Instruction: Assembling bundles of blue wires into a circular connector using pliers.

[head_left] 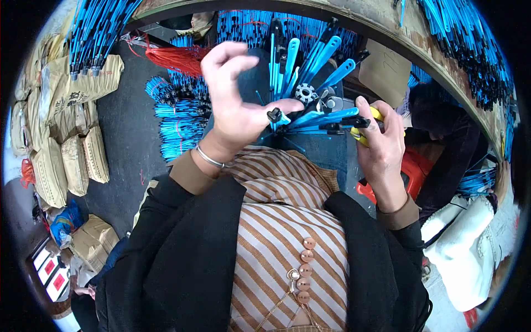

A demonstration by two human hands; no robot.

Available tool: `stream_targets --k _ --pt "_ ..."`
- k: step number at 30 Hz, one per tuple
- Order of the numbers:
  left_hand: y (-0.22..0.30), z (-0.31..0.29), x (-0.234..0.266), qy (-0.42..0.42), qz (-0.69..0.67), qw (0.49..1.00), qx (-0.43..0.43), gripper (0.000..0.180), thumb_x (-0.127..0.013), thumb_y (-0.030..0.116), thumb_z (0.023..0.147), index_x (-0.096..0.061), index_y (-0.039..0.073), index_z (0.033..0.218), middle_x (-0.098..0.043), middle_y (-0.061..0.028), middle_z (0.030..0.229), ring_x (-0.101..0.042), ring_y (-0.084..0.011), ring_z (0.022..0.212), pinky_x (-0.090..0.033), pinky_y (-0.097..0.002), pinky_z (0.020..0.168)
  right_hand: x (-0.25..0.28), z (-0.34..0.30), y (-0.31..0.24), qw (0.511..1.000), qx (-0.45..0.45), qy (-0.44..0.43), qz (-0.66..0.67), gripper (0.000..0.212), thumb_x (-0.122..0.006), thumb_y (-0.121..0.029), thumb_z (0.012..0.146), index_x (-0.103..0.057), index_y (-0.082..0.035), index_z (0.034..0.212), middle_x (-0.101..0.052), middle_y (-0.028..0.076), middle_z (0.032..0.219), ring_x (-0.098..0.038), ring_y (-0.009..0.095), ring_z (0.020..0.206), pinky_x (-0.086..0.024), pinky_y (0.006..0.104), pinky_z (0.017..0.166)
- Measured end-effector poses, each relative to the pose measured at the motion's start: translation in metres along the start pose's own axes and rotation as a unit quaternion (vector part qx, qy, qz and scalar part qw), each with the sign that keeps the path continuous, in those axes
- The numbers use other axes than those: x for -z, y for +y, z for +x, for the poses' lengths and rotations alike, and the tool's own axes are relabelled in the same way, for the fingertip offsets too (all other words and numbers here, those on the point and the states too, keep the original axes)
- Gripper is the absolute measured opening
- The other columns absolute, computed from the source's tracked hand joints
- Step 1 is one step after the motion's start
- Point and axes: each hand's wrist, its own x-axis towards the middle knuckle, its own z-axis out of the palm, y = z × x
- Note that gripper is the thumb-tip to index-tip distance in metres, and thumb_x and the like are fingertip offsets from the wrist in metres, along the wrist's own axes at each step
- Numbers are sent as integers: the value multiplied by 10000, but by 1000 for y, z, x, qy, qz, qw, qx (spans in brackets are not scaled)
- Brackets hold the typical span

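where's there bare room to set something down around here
The dark grey floor has a bare patch between the tan sacks and bundled blue rods, below the red strands. It's crowded between the left hand and right hand, where blue stems fan out beside the yellow-handled tool.

Workshop: tied blue-rod bundles (180, 131) heaped, tan sacks (50, 176) lined up, more rods (463, 47) along wooden ledge (406, 39).

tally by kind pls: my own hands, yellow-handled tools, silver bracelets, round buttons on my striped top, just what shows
Own hands: 2 (left hand, right hand)
Yellow-handled tool, in the right hand: 1
Silver bracelet, on the left wrist: 1
Round buttons: 5
Total: 9
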Motion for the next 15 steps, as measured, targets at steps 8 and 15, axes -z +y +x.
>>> stream_targets --k 8,15 --pt "37 -5 29 -205 25 952 228 362 -787 69 624 -594 32 928 -623 -76 887 -572 -177 745 -475 -272 714 -3 -2 3 1000 18 19 16 549 -707 53 624 -629 -125 1137 -533 124 1045 -527 236 838 -446 294 678" --pt "14 -6 28 -353 -22 901 250 368 -758 44 642 -588 54 968 -625 -53 887 -575 -169 737 -470 -281 730 -7 -2 2 998 41 42 18 510 -695 67 643 -637 -117 1115 -533 123 1029 -519 233 822 -447 290 633"
